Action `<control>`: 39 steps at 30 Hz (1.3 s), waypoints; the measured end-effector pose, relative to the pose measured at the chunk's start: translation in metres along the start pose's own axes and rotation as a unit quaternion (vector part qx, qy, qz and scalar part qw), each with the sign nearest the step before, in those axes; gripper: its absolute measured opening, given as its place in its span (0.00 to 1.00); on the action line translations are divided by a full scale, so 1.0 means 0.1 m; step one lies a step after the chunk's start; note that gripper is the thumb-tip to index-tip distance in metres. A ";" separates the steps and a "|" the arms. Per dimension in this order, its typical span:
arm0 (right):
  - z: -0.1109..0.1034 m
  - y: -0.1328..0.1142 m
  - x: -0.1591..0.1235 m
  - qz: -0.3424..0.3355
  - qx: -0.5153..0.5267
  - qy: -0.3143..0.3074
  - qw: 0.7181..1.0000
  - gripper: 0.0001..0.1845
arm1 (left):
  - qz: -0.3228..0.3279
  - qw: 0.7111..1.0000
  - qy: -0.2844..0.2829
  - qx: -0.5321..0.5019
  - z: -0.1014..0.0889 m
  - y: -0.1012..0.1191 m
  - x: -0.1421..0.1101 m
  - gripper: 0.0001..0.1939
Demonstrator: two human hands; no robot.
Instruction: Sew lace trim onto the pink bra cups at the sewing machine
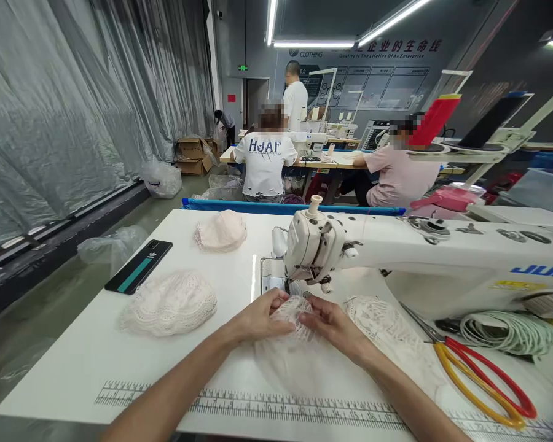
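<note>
Both of my hands hold a sheer white piece of lace fabric (295,316) just in front of the needle area of a white sewing machine (313,239). My left hand (262,316) pinches its left side between thumb and fingers. On the other side, my right hand (329,319) grips the lace with curled fingers. A thin, see-through part of the cloth hangs toward me over the table. Beside my right hand lies another lace piece (382,319). Left of the machine rest a white lace cap-like piece (170,304) and a pale pink one (222,231).
Scissors (479,374) with red and yellow handles and a coil of pale green cord (507,331) lie at right. A phone (139,267) sits by the table's left edge. A ruler strip (295,405) runs along the front. Several people work beyond the table.
</note>
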State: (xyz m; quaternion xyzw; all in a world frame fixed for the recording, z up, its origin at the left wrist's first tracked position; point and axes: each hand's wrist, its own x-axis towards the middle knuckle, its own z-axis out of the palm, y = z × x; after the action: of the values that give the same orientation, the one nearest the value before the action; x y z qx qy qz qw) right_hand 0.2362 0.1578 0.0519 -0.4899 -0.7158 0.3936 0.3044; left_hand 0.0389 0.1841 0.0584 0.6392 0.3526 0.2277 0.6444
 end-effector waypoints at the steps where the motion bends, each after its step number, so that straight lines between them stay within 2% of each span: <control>1: 0.00 -0.03 -0.03 0.013 0.022 0.001 1.000 0.18 | 0.000 1.000 -0.007 -0.017 0.00 0.01 -0.01 0.24; 2: -0.01 -0.06 -0.06 0.024 0.042 0.002 0.999 0.19 | 0.002 1.000 -0.009 -0.028 0.01 0.01 -0.01 0.25; 4: -0.03 -0.12 -0.12 0.037 0.061 0.010 0.997 0.20 | 0.004 0.999 -0.009 -0.037 0.01 0.03 -0.02 0.21; 7: -0.06 -0.21 -0.19 0.021 0.038 0.029 0.999 0.19 | 0.017 0.999 -0.021 -0.033 0.03 0.06 -0.04 0.14; 12: -0.09 -0.35 -0.27 -0.001 -0.003 0.038 0.999 0.17 | 0.096 0.993 -0.062 0.000 0.04 0.06 -0.06 0.13; 15: -0.11 -0.40 -0.29 0.007 -0.028 0.045 0.999 0.18 | 0.096 0.993 -0.068 0.014 0.04 0.07 -0.08 0.11; 19: -0.14 -0.44 -0.31 0.013 -0.031 0.040 0.999 0.19 | 0.112 0.991 -0.056 0.034 0.03 0.12 -0.11 0.20; 25: -0.13 -0.48 -0.33 0.034 -0.013 0.030 0.999 0.20 | 0.093 0.992 -0.081 0.023 0.02 0.13 -0.13 0.21; 28: -0.11 -0.50 -0.33 0.035 -0.015 0.017 0.999 0.20 | 0.105 0.993 -0.054 0.029 0.05 0.14 -0.14 0.14; 32: -0.10 -0.51 -0.31 0.035 -0.018 -0.011 0.999 0.20 | 0.109 0.993 -0.021 0.051 0.06 0.17 -0.16 0.17; 35: -0.10 -0.51 -0.33 0.036 -0.021 -0.034 0.999 0.20 | 0.092 0.994 -0.046 0.032 0.05 0.19 -0.17 0.21; 39: -0.11 -0.54 -0.39 0.055 -0.011 -0.048 0.997 0.22 | 0.022 0.990 -0.123 -0.057 0.02 0.18 -0.19 0.24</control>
State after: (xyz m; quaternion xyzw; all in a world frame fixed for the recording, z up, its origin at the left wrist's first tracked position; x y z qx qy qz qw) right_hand 0.2333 0.1127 0.1018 -0.5125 -0.7056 0.4252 0.2423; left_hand 0.0305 0.1703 0.0792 0.6323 0.2427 0.1809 0.7131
